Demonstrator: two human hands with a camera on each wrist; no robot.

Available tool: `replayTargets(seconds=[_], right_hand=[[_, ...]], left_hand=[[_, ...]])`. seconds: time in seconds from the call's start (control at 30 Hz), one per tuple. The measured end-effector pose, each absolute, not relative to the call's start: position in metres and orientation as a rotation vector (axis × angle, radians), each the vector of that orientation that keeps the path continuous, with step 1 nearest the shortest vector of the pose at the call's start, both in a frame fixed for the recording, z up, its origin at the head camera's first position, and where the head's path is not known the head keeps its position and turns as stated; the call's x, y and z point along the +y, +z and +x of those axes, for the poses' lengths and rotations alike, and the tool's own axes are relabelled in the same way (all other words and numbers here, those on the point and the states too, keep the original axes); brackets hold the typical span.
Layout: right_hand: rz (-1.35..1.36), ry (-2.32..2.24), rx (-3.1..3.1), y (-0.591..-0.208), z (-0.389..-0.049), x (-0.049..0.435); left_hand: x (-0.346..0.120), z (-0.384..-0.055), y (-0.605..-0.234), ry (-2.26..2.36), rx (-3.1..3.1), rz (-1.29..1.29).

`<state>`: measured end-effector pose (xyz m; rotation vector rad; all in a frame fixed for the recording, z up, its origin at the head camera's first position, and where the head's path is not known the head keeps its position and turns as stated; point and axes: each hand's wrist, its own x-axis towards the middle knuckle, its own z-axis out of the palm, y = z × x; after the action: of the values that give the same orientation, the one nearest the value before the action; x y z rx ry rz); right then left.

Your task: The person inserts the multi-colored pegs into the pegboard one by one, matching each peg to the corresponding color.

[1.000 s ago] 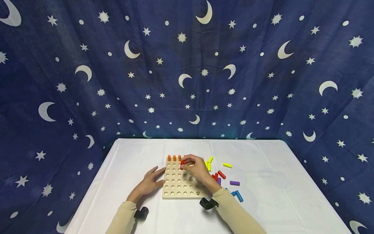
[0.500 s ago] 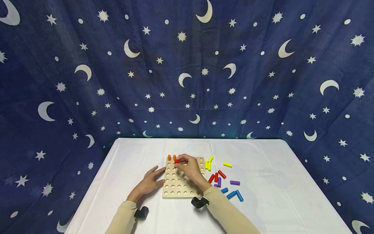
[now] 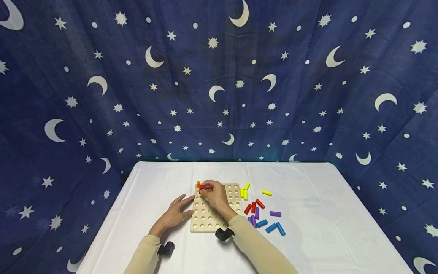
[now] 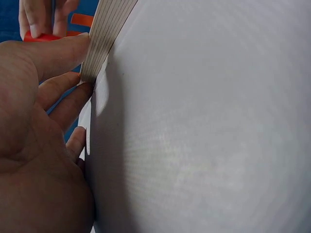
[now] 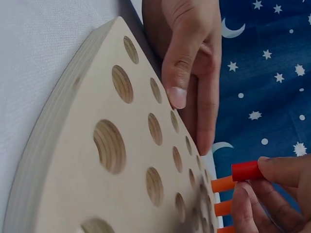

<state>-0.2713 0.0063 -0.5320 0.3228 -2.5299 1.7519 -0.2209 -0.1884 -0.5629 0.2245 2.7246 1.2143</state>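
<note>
My right hand (image 3: 216,196) pinches a red peg (image 5: 246,171) between thumb and fingers, over the far left corner of a wooden pegboard (image 3: 200,229). In the right wrist view the red peg overlaps the end of an orange peg (image 5: 223,184). Orange pegs stand in the board's far row; in the head view one orange peg (image 3: 198,184) shows and my right hand hides the others. My left hand (image 3: 172,216) rests at the board's left edge, fingers extended, with thumb and fingertips against the side, as the left wrist view of the board (image 4: 104,41) shows.
Right of the board lie loose pegs: several yellow pegs (image 3: 267,193), red pegs (image 3: 260,204), purple pegs (image 3: 275,214) and blue pegs (image 3: 271,228). A white cloth covers the table (image 3: 318,198). Behind it hangs a dark blue curtain (image 3: 219,99) with moons and stars.
My right hand has carried the red peg leftward along the board's far side to its left corner, uncovering holes on the right and more loose pegs. My left hand stays put.
</note>
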Motion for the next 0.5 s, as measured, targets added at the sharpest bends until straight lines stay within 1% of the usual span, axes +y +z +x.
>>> replayTargets(seconds=[0.5], right_hand=[[0.279, 1.736, -2.526, -0.545, -0.280, -0.009]], left_hand=[[-0.188, -0.221, -0.563, 1.208, 2.734, 0.209]])
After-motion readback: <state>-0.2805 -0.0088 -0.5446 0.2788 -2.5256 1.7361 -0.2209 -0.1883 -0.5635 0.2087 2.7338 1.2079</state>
